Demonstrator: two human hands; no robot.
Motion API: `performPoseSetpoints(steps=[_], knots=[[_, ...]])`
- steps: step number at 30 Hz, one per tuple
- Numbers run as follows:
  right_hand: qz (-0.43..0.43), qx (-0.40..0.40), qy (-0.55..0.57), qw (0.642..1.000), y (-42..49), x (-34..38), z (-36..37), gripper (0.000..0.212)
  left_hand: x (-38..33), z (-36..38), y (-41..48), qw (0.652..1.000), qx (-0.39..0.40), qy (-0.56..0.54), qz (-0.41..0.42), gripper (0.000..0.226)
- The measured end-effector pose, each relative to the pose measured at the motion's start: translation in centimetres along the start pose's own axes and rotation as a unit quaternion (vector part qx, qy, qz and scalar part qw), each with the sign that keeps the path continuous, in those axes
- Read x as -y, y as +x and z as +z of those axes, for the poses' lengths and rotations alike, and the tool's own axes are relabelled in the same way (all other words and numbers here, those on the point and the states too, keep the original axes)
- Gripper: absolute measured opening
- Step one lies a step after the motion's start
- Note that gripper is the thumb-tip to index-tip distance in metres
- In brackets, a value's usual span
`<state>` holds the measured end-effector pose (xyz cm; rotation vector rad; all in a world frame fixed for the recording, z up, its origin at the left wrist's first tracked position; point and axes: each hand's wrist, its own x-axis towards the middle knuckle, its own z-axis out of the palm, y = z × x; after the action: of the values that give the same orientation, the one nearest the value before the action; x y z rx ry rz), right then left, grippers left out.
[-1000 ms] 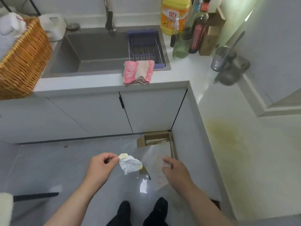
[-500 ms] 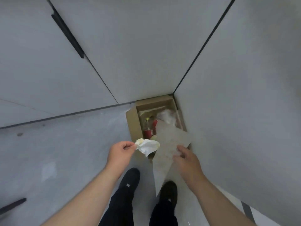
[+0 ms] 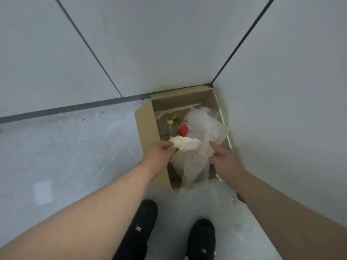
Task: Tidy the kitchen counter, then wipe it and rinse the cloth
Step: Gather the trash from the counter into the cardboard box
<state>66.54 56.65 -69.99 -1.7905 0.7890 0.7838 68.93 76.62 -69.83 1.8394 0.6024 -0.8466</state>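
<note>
Left grip [image 3: 159, 152] around crumpled tissue [image 3: 185, 143]

cardboard box [image 3: 145, 126]: plastic bag [image 3: 208, 128], bottles [image 3: 170, 127] crowd mouth | cabinets [image 3: 169, 44] hem back, right | floor [image 3: 75, 147] left seemingly free

Arms extended forward, left hand [image 3: 159, 153] fingers pinching, right hand [image 3: 225, 160] forefinger outstretched.

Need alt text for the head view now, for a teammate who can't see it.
Left hand pinches a crumpled tissue over an open cardboard box in the corner, while the right hand touches a clear plastic bag draped into it. Bottles sit inside.
</note>
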Motion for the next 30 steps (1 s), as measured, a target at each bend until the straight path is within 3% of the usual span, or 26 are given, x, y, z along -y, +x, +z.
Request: performPoseSetpoints(steps=[4, 8, 16, 24, 30], knots=[[0.008, -0.009, 0.011, 1.0, 0.9, 0.2, -0.2, 0.061, 0.2, 0.1, 0.7, 0.993, 0.082, 0.081, 0.002, 0.035], [-0.011, -0.033, 0.027, 0.999, -0.6, 1.8, -0.7, 0.06, -0.9, -1.5, 0.2, 0.992, 0.063, 0.099, 0.038, 0.035], [-0.141, -0.052, -0.052, 0.987, -8.5, 8.3, -2.0, 0.043, -7.6, -6.6, -6.8, 0.971, 0.022, 0.184, 0.149, 0.053], [-0.219, -0.041, -0.069, 0.972, -22.3, 20.7, -5.9, 0.038, -17.0, -14.6, -20.3, 0.956, -0.045, 0.193, 0.214, 0.043], [-0.236, -0.013, -0.116, 0.965, -33.4, 28.9, -10.5, 0.034, -23.5, -19.0, -32.3, 0.963, -0.061, 0.154, 0.21, 0.026]])
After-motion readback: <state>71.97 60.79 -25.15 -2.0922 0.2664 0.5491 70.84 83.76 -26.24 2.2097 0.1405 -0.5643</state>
